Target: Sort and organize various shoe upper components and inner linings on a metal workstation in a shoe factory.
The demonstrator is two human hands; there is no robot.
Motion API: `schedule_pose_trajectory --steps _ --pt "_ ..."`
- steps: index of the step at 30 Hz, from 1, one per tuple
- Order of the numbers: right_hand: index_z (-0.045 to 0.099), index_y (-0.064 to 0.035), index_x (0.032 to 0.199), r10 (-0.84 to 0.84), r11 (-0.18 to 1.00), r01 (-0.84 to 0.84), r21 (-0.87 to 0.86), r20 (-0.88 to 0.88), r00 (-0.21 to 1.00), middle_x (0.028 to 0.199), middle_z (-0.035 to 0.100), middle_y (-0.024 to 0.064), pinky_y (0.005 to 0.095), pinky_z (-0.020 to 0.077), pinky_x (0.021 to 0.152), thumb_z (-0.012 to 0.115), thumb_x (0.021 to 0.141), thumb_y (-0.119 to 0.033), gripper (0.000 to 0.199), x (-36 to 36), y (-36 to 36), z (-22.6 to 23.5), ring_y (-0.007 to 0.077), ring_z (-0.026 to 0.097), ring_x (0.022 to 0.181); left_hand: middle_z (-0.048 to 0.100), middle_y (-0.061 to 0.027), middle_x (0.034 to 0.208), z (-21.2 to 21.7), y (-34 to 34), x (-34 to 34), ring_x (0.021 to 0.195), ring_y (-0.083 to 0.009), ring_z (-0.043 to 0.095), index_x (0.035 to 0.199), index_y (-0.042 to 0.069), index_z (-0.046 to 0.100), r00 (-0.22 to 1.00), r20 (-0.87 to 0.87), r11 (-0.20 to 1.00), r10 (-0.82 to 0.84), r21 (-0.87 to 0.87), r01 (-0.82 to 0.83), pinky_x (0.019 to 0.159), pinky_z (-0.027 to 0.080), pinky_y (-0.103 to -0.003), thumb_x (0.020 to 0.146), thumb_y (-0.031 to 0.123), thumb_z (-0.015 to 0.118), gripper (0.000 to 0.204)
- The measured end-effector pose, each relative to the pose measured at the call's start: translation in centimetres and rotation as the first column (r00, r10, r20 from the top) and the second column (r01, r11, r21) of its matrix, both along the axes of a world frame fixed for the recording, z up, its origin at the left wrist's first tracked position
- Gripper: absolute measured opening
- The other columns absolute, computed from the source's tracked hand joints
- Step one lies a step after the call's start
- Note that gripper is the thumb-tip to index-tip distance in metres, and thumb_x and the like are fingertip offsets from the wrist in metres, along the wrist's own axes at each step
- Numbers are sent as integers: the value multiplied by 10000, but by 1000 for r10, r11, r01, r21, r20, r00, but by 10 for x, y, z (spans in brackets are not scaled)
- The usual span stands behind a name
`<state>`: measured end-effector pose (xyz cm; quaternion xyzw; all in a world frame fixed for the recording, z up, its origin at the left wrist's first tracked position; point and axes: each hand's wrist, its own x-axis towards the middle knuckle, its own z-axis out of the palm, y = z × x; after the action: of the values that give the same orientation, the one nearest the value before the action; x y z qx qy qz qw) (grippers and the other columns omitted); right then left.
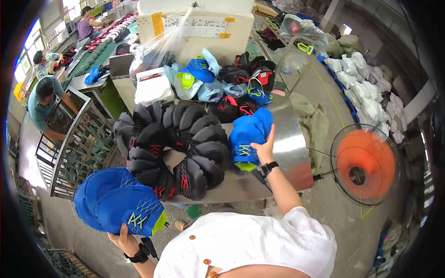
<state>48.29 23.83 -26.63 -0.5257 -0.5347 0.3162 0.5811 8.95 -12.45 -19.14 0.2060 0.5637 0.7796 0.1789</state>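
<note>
Two stacks of blue shoe soles are being handled — the left hand (124, 241) is gripping one blue stack (118, 201) below the steel table (292, 143), the right hand (265, 149) is clasping another blue stack (248, 136) on it. Black soles (176, 143) are lying beside it — seemingly much unsorted.
</note>
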Motion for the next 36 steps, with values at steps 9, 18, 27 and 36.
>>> schedule_pose_trajectory --steps 9,18,27,36 --pt "601 -10 1022 -179 757 149 637 -18 984 968 624 124 338 478 813 703 647 35 391 -35 -4 151 243 601 922 610 -119 1039 -4 14 17 936 -214 586 1089 -37 530 999 25 998 45 32 -46 883 424 -331 715 58 720 430" --pt "555 -125 704 16 607 -748 267 938 348 764 511 35 321 434 654 534 716 -144 30 -128 -26 13 204 542 765 618 -104 1032 -10 11 20 929 -203 592 1083 -25 539 1000 21 999 5 35 -6 870 431 -322 716 89 746 436" --pt "548 -113 725 26 618 -745 250 941 337 778 512 43 336 440 652 530 701 -114 30 -143 -35 11 218 539 767 621 -117 1006 -34 -41 -2 894 -209 599 1065 -32 534 982 89 986 165 -3 -166 847 444 -318 713 83 742 425" --pt "578 -116 738 -52 658 -704 267 949 311 791 522 49 345 440 660 527 718 -130 56 -142 -32 1 234 545 773 629 -91 952 -47 -93 -49 830 -183 588 989 -39 582 970 116 977 213 -11 -213 803 434 -295 701 66 753 351"
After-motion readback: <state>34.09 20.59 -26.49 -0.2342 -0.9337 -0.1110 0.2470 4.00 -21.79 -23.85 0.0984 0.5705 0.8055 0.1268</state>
